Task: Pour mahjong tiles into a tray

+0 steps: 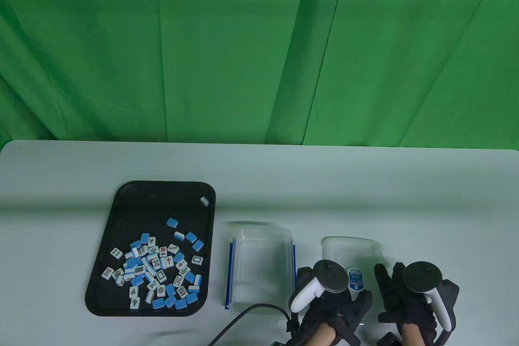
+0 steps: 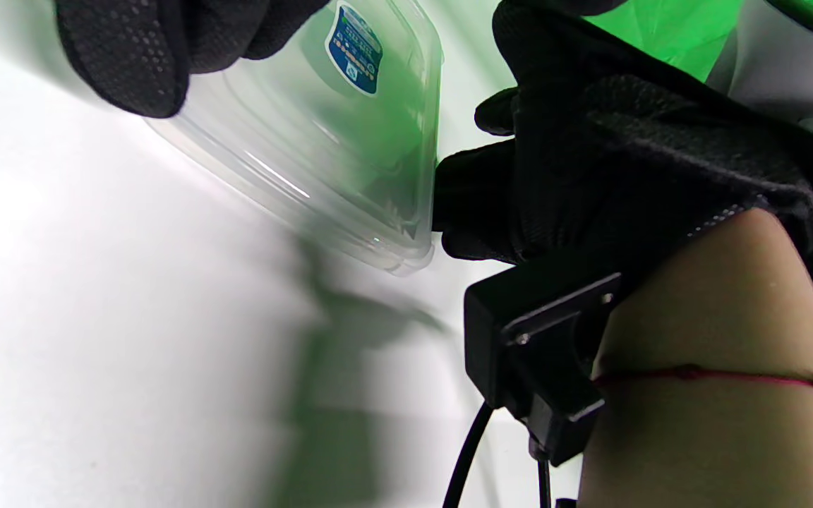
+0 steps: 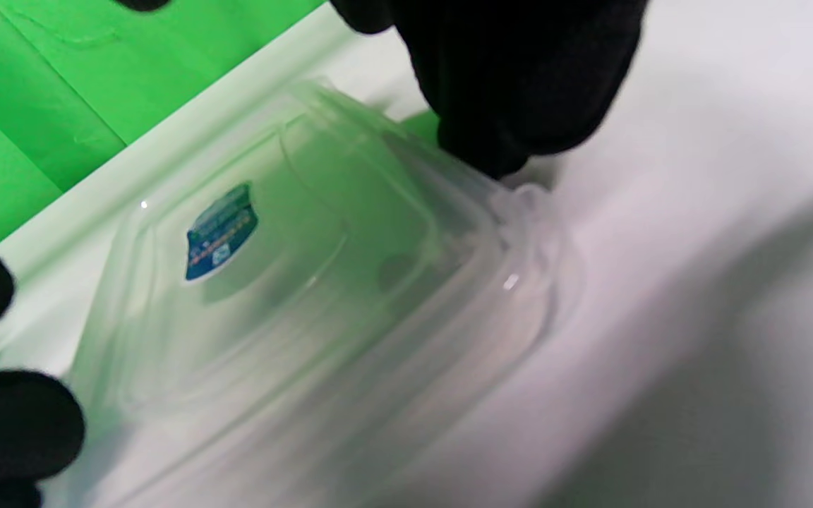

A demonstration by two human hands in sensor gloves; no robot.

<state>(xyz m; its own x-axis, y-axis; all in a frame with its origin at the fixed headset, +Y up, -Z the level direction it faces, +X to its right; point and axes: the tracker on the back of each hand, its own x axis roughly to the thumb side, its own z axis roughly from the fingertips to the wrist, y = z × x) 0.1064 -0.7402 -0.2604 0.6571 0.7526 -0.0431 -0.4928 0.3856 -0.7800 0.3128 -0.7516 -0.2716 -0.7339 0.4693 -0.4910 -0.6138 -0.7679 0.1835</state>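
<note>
A black tray [image 1: 121, 196] at the left holds several blue-and-white mahjong tiles [image 1: 158, 269], most in its near half. An empty clear box [image 1: 261, 233] with blue clips stands to its right. A clear lid [image 1: 352, 248] with a blue sticker lies right of the box. My left hand [image 1: 344, 311] holds the lid's near left edge and my right hand [image 1: 395, 293] holds its right edge. In the left wrist view my left fingers [image 2: 131, 56] grip the lid [image 2: 322, 141], which is tilted off the table. In the right wrist view my right fingers [image 3: 512, 92] press the lid's rim [image 3: 308, 296].
A black cable [image 1: 243, 313] runs along the near edge in front of the box. A green cloth [image 1: 259, 46] hangs behind the white table [image 1: 365, 183]. Bare table lies beyond the box and the lid.
</note>
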